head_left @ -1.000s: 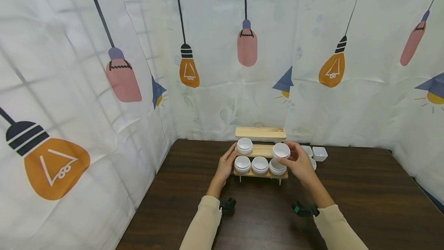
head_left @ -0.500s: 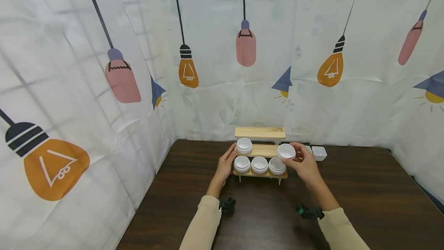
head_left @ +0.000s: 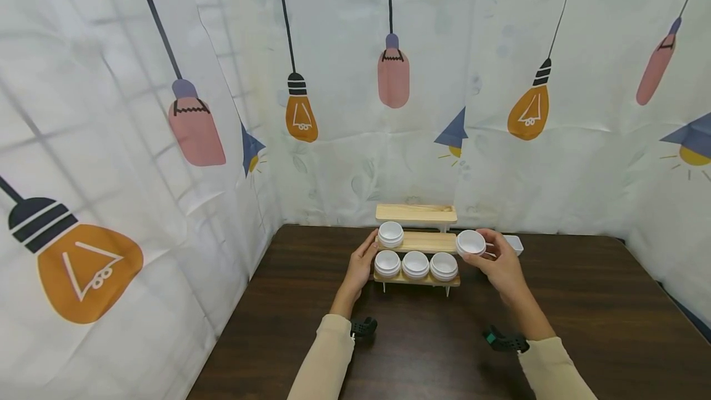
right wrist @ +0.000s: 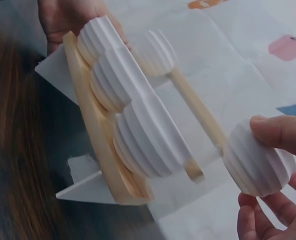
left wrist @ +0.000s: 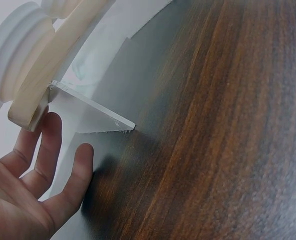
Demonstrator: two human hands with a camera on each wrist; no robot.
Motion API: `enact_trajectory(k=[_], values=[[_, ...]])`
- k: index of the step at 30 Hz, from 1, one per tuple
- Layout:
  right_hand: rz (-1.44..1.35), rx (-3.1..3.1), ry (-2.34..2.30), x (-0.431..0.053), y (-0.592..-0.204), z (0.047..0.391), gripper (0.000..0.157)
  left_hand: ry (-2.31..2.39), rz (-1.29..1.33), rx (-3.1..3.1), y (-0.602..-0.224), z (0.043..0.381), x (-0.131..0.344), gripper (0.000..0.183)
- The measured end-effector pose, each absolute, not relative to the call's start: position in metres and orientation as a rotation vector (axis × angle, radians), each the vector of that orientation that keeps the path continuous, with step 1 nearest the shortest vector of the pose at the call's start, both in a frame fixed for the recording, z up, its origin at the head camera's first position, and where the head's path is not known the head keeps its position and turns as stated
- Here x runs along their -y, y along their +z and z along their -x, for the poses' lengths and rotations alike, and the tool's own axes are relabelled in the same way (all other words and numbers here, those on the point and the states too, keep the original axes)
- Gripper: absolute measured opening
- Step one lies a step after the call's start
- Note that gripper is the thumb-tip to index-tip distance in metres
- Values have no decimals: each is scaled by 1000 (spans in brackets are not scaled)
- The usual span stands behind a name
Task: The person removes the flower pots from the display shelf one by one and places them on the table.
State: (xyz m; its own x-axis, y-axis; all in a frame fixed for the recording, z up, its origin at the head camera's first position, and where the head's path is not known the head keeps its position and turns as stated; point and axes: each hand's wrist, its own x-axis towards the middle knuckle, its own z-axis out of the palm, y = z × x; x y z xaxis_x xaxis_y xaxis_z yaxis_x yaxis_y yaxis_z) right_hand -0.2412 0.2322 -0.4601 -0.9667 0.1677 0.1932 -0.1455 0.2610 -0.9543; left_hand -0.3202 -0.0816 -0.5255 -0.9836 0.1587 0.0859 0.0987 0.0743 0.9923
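A tiered wooden display rack (head_left: 428,241) with clear legs stands at the back of the dark table. My left hand (head_left: 360,268) holds its left end; in the left wrist view, that hand's bent fingers (left wrist: 50,142) reach the end of a shelf. My right hand (head_left: 500,267) pinches a small white ribbed bowl (head_left: 470,243) just right of the middle shelf, thumb on one side and fingers under it. Another white bowl (head_left: 391,234) sits at the middle shelf's left end. Several matching bowls (head_left: 415,265) line the bottom shelf.
Behind my right hand a small white square dish (head_left: 514,244) shows on the table (head_left: 422,350); my hand hides what stands beside it. A white curtain (head_left: 344,171) with printed lamps hangs close behind the rack and along the left side.
My right hand has moved right with the bowl, from above the middle shelf's right end to beside it. It now covers more of the small dishes. My left hand stays put.
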Motion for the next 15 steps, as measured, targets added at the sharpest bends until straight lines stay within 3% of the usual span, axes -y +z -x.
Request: enact_trajectory(k=[15], values=[[111, 2286, 1701, -254, -464, 238, 67, 2092, -294, -2250, -523, 322, 83, 47]])
